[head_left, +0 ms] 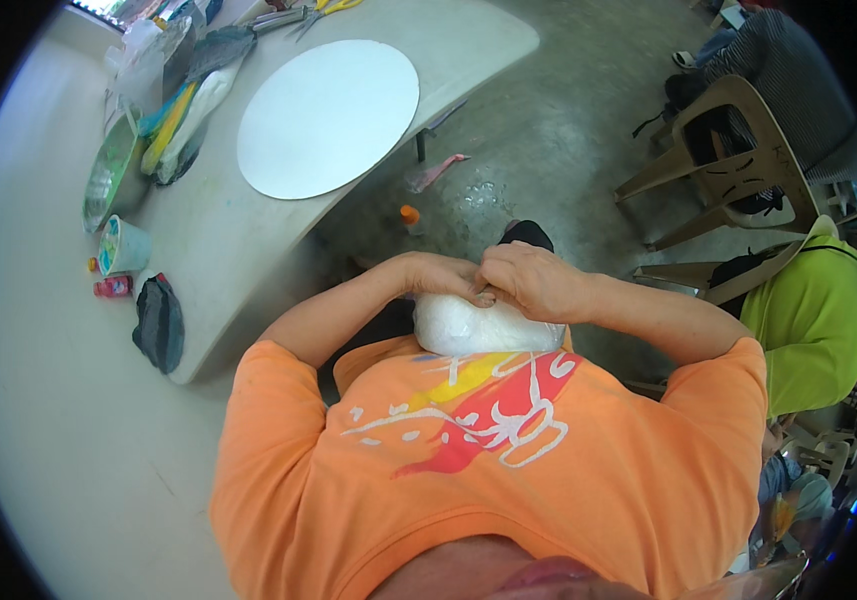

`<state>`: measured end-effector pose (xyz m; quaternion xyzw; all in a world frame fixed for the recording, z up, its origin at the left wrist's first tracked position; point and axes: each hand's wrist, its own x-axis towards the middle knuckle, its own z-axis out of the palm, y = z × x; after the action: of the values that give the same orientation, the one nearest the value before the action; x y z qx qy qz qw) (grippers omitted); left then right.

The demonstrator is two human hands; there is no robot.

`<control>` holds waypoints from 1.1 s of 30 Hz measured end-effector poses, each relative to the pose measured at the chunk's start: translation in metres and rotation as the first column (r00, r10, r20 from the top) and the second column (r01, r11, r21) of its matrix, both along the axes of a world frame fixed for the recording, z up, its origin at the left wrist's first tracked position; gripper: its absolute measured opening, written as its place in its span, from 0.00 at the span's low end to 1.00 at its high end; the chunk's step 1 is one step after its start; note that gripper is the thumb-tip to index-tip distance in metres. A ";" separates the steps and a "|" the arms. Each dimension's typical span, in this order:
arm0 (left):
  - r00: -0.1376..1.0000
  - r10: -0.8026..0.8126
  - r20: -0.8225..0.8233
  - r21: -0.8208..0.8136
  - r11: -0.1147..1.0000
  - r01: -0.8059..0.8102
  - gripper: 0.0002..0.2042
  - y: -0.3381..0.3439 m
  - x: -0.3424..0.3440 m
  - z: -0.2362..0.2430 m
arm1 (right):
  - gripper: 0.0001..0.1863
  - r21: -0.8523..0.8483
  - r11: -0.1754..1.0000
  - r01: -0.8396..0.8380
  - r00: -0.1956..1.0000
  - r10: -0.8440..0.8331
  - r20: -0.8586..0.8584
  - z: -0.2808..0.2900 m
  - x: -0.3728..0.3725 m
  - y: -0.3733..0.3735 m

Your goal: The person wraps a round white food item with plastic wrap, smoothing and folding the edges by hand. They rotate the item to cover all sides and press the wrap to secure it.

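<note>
A rounded white bundle in clear, shiny plastic (488, 326) rests against my orange shirt, in my lap. My left hand (445, 276) comes over its top from the left, fingers bent onto the plastic. My right hand (526, 280) meets it there, its fingers curled and pinched together at the bundle's upper edge. The fingertips of both hands nearly touch. What exactly they pinch is partly hidden, but it seems to be the plastic at the top.
On the white table (203, 310) at left lie a white oval board (330, 118), yellow-handled scissors (328, 12), plastic bags (183, 125), a green basin (113, 170), a small tub (125, 246) and a dark bag (158, 325). People sit on plastic chairs (738, 150) at right.
</note>
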<state>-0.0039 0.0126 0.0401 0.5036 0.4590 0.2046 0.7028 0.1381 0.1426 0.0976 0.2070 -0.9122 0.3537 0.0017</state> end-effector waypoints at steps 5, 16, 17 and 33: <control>0.993 0.107 0.046 -0.090 0.991 -0.103 0.32 0.000 0.002 -0.012 | 0.06 -0.185 0.968 0.167 0.985 -0.170 0.003 -0.018 0.007 -0.005; 0.999 -0.050 0.004 -0.039 0.998 0.050 0.31 0.019 0.004 -0.008 | 0.09 -0.218 0.966 0.139 0.979 -0.168 -0.117 -0.013 0.015 -0.004; 0.997 -0.077 -0.007 -0.064 0.995 0.076 0.31 0.022 0.004 -0.004 | 0.09 -0.209 0.968 0.137 0.975 -0.169 -0.144 -0.013 0.016 -0.004; 0.982 -0.026 0.187 -0.123 0.991 0.050 0.38 0.010 0.007 -0.016 | 0.07 -0.319 0.926 0.204 0.976 -0.216 -0.003 -0.017 0.011 -0.006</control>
<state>0.0031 0.0226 0.0246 0.4453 0.3941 0.2073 0.7768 0.1486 0.1363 0.0810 0.1120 -0.8603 0.4891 0.0898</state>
